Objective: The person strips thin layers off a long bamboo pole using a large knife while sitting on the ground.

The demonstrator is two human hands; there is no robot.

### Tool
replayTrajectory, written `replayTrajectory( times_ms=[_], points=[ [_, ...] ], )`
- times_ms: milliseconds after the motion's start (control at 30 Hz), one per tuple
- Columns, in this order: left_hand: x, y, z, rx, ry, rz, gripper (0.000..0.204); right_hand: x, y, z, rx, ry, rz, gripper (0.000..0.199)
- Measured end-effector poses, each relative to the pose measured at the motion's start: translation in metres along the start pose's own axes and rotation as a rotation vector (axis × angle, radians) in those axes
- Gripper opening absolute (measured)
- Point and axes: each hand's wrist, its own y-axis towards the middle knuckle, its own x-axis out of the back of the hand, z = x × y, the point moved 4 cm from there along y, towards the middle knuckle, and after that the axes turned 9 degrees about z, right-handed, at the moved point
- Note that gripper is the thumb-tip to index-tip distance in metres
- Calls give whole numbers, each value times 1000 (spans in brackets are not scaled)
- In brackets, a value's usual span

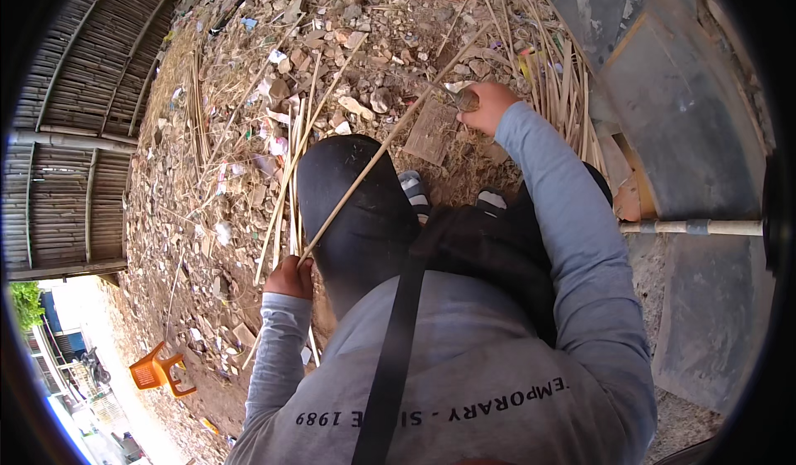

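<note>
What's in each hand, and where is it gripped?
The left hand holds a long pale strip near its lower-left end. The right hand grips a small tool, possibly a knife, apparently by its brownish handle.

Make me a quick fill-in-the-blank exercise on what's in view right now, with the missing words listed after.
1. The left hand holds a long, thin strip that crosses above the person's ____ knee.
2. The hand holding a small tool is the person's ____ one.
3. The plastic chair toward the lower left of the view is ____.
4. The person's trousers are ____.

Missing words: left; right; orange; black.
</note>
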Motion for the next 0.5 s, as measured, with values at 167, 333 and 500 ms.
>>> replayTrajectory(
  times_ms=[167, 333, 500],
  points=[
    [9, -6, 4, 43, 25, 29, 28, 1, -10, 11, 24, -16, -155, 35],
    [6, 0, 5, 17, 47, 39, 29, -4, -6, -2, -18, -39, -122, 33],
    [17, 5, 4, 27, 37, 120, 31, 0, 0, -3, -26, -17, -147, 30]
  ],
)
